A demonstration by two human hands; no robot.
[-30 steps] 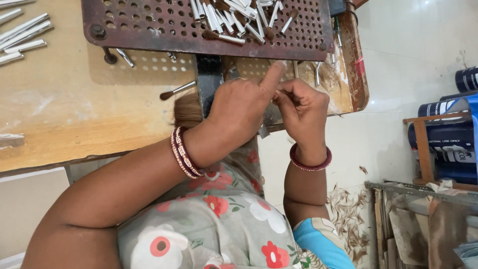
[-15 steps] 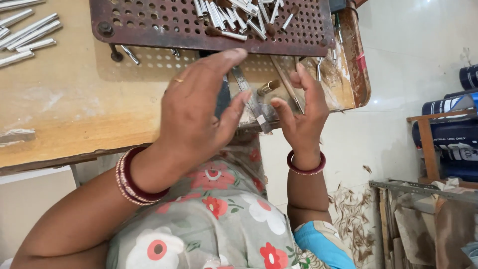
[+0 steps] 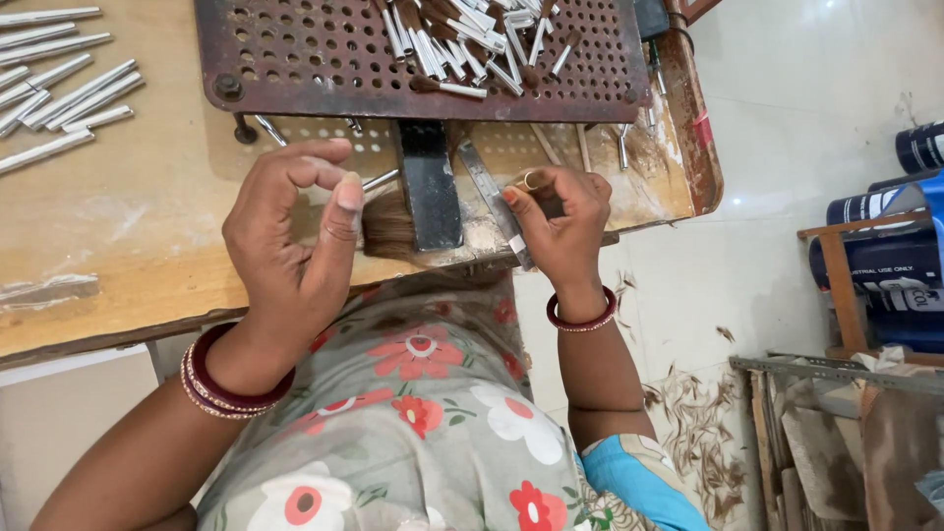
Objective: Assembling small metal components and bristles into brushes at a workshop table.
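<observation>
Pinching a small brass-coloured metal ring (image 3: 531, 181) between thumb and fingertips, the right hand (image 3: 560, 221) sits closed on it at the table's near edge, just right of a dark upright metal block (image 3: 430, 187). A thin grey metal strip (image 3: 497, 202) runs slantwise under the thumb, touching the hand.

The left hand (image 3: 290, 246) hovers with fingers curled and apart, thumb and forefinger not meeting, holding nothing. Just beside its thumb lies a tuft of brown bristle (image 3: 388, 228), fanned against the block's left side, with a short silver ferrule (image 3: 380, 180) above it.

Against half a second ago: the left hand then stood raised and spread in front of the block, covering it; now it has drawn back leftward and the block and tuft show. The right hand was open-fingered around a clear wrapped piece; now it is folded tight.

Farther out, a rusty perforated metal plate (image 3: 295, 59) carries a heap of silver-ferruled brush heads (image 3: 462, 44). Loose silver tubes (image 3: 59, 88) lie on the wooden table (image 3: 118, 256), far left.
</observation>
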